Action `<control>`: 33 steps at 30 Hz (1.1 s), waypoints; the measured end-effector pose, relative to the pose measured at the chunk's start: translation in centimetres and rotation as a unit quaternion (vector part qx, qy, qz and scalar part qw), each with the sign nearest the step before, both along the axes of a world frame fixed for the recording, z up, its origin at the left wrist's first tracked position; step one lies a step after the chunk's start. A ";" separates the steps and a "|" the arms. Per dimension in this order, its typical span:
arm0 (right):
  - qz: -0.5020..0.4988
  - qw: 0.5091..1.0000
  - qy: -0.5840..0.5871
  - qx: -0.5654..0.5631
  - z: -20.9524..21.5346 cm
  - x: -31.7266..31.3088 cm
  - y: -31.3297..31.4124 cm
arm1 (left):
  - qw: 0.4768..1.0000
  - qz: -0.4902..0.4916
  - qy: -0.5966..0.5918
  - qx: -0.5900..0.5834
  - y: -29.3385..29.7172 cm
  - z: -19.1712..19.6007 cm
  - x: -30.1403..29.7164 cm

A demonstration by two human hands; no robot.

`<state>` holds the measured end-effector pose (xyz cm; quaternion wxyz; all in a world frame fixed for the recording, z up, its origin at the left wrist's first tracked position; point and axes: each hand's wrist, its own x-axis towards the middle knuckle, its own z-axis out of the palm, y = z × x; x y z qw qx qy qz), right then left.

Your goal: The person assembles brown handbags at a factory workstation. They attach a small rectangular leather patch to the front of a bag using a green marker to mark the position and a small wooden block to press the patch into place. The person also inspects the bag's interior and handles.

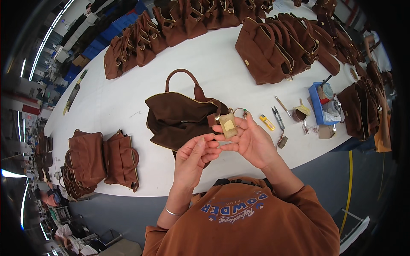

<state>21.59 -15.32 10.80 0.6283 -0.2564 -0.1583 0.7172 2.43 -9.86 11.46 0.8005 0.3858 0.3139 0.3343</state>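
An open brown handbag point(173, 115) with a gold-coloured zip and a dark lining lies on the white table in front of me. Beside its right end, my right hand point(257, 144) is turned palm up, with a small tan rectangular tag point(229, 125) held on its fingers. A paler patch shows in the middle of this tag. My left hand point(193, 160) is close by, thumb and index finger pinched together near the right fingertips. What that pinch holds, if anything, I cannot make out. A metal ring point(240, 112) shows just above the right fingers.
To the right lie a yellow lighter point(267, 122), thread snips point(278, 118) and a brush point(282, 105). Beyond stand a small pot point(300, 113) and a blue bin point(318, 100) of supplies. Brown bags point(273, 51) line the far side; more bags point(87, 158) lie left.
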 end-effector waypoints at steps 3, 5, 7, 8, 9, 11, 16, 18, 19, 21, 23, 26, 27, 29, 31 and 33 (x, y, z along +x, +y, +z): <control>0.005 1.000 -0.001 -0.002 -0.3 -0.2 0.1 | 1.000 0.009 -0.010 -0.015 -0.1 -0.4 -0.9; 0.009 1.000 -0.007 -0.006 -0.7 -0.3 0.2 | 0.999 0.034 0.006 -0.024 -0.4 -0.3 -1.4; 0.013 1.000 -0.013 -0.011 -1.1 -0.7 0.4 | 0.996 0.076 0.044 -0.032 -0.9 0.3 -1.6; 0.013 1.000 -0.016 -0.015 -1.2 -0.8 0.5 | 0.993 0.100 0.046 -0.038 -1.1 0.5 -1.9; 0.014 1.000 -0.019 -0.019 -1.3 -1.0 0.6 | 0.990 0.124 0.049 -0.043 -1.4 0.7 -2.5; 0.031 0.999 -0.006 -0.017 -2.0 -1.4 0.8 | 0.982 0.171 0.058 -0.053 -2.1 0.7 -4.5; 0.070 0.996 -0.039 -0.038 -1.2 -3.1 1.9 | 0.937 0.295 0.182 -0.036 -4.7 -2.3 -12.5; 0.095 0.994 -0.029 -0.035 -0.5 -3.9 2.4 | 0.913 0.245 0.326 -0.026 -6.6 -4.3 -17.3; 0.108 0.993 -0.025 -0.034 -0.4 -4.2 2.5 | 0.892 0.218 0.395 -0.024 -8.0 -5.4 -19.1; 0.132 0.991 -0.020 -0.026 -0.7 -4.6 2.8 | 0.786 0.146 0.588 0.126 -10.8 -7.3 -21.3; 0.147 0.989 -0.011 -0.023 -0.7 -5.1 3.1 | 0.643 0.103 0.701 0.291 -12.7 -9.2 -22.3; 0.164 0.986 -0.001 -0.013 -0.8 -5.8 3.1 | 0.574 0.078 0.741 0.341 -13.9 -10.8 -22.8; 0.164 0.986 -0.006 -0.025 -0.9 -5.9 3.2 | 0.650 0.055 0.728 0.209 -13.1 -9.2 -22.0; 0.165 0.985 -0.020 -0.045 -1.1 -6.2 3.2 | 0.727 0.063 0.681 0.062 -11.8 -7.7 -20.8; 0.148 0.986 -0.037 -0.071 -0.9 -6.9 3.0 | 0.754 0.126 0.644 0.042 -11.2 -7.5 -20.2; 0.148 0.986 -0.006 -0.078 -1.2 -6.9 3.0 | 0.718 0.180 0.637 0.215 -11.1 -9.6 -20.9</control>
